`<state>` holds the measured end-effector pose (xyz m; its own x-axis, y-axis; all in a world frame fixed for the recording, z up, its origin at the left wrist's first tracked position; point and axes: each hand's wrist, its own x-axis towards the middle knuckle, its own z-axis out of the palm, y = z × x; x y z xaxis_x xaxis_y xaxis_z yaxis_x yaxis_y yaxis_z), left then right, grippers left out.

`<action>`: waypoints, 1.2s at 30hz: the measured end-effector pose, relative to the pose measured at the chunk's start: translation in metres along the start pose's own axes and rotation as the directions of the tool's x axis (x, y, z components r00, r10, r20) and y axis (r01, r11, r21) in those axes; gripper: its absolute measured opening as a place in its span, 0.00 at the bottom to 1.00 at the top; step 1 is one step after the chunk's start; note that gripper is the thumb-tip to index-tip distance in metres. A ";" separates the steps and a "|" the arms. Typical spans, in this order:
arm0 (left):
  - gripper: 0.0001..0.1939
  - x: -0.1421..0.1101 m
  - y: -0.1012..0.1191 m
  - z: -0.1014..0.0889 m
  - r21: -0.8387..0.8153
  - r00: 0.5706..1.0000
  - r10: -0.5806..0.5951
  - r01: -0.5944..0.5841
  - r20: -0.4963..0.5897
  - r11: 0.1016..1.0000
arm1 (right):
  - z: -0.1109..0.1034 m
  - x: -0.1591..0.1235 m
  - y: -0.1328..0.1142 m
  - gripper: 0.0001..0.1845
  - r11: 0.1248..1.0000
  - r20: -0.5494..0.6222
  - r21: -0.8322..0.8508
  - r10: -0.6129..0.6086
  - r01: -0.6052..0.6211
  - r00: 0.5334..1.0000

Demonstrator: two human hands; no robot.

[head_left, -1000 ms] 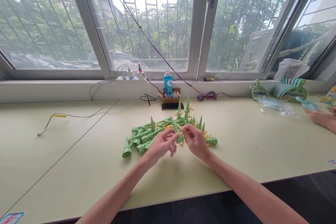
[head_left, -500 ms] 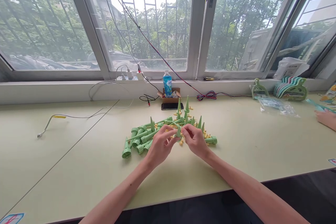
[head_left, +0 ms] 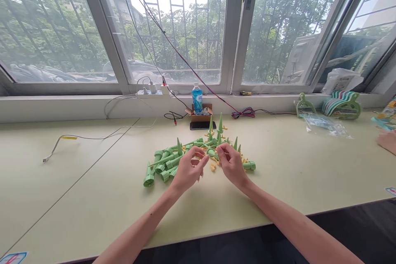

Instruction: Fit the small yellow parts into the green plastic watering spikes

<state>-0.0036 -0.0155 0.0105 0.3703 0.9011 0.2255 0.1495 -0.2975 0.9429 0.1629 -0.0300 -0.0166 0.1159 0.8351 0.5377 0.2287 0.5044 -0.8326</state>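
My left hand [head_left: 190,168] is held over the near side of a pile of green plastic spikes [head_left: 169,162], thumb and fingers apart with nothing between them. Just to its right, my right hand [head_left: 230,164] is closed in a pinch; what its fingertips hold is hidden. A green piece with a round collar [head_left: 212,152] shows between the hands, close to the right fingertips; I cannot tell whether they grip it. Small yellow plastic pieces [head_left: 213,167] lie on the table between the hands. Behind them, green spikes with yellow pieces fitted [head_left: 220,128] stand upright.
A black phone [head_left: 203,125] lies before a small cardboard box [head_left: 201,118] with a blue bottle [head_left: 197,99]. Coiled cable [head_left: 244,112] rests by the sill. Green dustpan-like items [head_left: 343,105] and plastic packaging [head_left: 328,126] are at right, near another person's hand [head_left: 386,140].
My left hand has let go of the green spike and its fingers have spread, moving slightly left. The right hand stays pinched in nearly the same place. The other person's hand shifted right.
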 end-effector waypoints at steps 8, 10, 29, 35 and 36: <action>0.25 0.002 0.001 -0.003 -0.326 0.902 -0.231 0.356 0.365 0.876 | -0.002 0.000 -0.006 0.16 0.995 0.083 -0.034 -0.092 0.096 0.992; 0.25 0.002 0.000 -0.004 -0.335 0.900 -0.231 0.361 0.369 0.870 | -0.002 0.000 -0.005 0.16 0.995 0.092 -0.027 -0.092 0.095 0.992; 0.13 -0.001 -0.004 -0.002 0.074 0.990 0.139 -0.140 0.016 0.987 | -0.001 0.000 -0.003 0.18 1.000 0.090 0.006 -0.017 0.016 0.996; 0.08 -0.003 -0.006 -0.003 0.246 0.955 0.296 -0.286 -0.005 0.926 | -0.001 0.000 -0.004 0.18 1.000 0.098 0.025 0.005 -0.007 0.995; 0.08 -0.003 -0.006 -0.003 0.267 0.947 0.322 -0.311 0.001 0.912 | -0.001 0.001 -0.004 0.18 1.000 0.099 0.027 0.006 -0.009 0.995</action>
<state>-0.0084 -0.0155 0.0054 0.3998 0.7568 0.5171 0.2659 -0.6357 0.7247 0.1631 -0.0320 -0.0125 0.0213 0.8558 0.5168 0.2017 0.5026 -0.8406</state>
